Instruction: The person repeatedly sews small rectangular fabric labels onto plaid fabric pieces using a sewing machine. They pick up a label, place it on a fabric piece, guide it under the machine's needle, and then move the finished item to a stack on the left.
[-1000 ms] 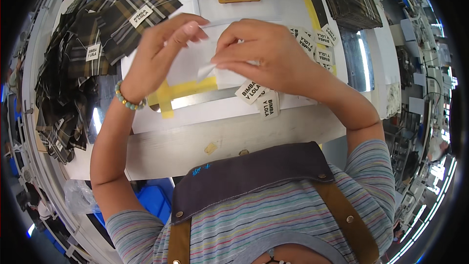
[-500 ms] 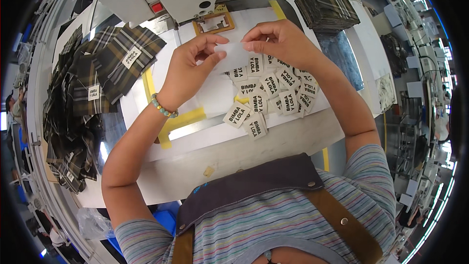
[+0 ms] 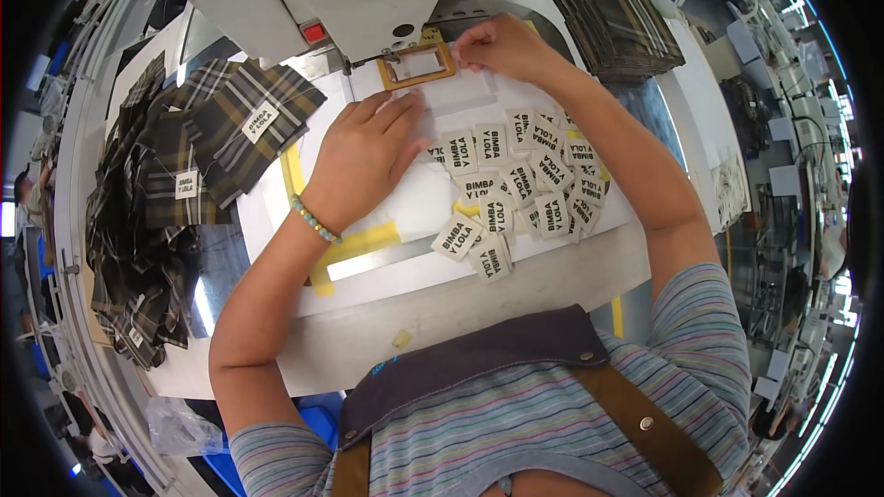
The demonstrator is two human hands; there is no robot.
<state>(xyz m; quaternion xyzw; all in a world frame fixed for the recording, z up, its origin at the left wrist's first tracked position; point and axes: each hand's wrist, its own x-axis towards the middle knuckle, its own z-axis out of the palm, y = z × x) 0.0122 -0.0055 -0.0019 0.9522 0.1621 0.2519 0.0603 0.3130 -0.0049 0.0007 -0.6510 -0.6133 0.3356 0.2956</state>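
My left hand (image 3: 366, 152) lies low over the white work surface with its fingers stretched forward. Its fingertips are close to the front edge of an orange-brown rectangular frame (image 3: 394, 83) under the sewing machine head. A small white piece (image 3: 420, 66) shows inside that frame. My right hand (image 3: 506, 51) is at the frame's right side, thumb and fingers pinched together; what they hold, if anything, is hidden. Nearer to me, several white labels with dark print (image 3: 520, 181) lie in a loose, overlapping pile.
The white sewing machine head (image 3: 368, 0) stands over the work surface. Plaid fabric pieces with labels (image 3: 207, 133) heap at the left; a neat stack of plaid pieces (image 3: 622, 18) stands back right. Yellow tape (image 3: 364, 239) edges the work area. A clear plastic bag (image 3: 189, 425) hangs lower left.
Both hands have moved forward to the frame. The white piece held between them has left the left hand, whose fingers have straightened, and a white piece now shows inside the frame.
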